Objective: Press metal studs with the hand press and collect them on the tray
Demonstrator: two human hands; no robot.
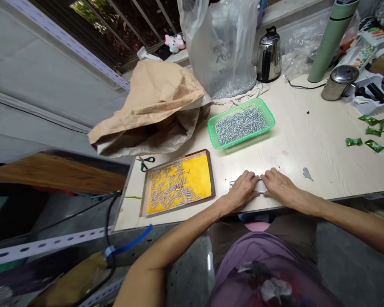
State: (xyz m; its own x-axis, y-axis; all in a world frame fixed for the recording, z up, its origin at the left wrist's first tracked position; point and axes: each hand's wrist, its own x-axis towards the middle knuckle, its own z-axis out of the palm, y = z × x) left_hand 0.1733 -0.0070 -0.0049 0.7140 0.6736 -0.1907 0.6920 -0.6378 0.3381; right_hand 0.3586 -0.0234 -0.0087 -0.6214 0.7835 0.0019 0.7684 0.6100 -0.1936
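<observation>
2 hands (244, 186) (279, 186) hold strip (260, 186), perhaps metal.

The light is soft, the edges blurred

Narrow, flat, pale strip (260, 186) was largely hidden under the left hand (243, 187) and right hand (280, 187); full outline undetermined. Dark handwriting (184, 172) on the yellow tray lining (200, 177) was too small to read. Tall green cylindrical flask (332, 42) was cut off by top edge.

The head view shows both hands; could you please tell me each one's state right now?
Left hand: closed, holding the flat strip.
Right hand: closed, also holding the flat strip.
</observation>
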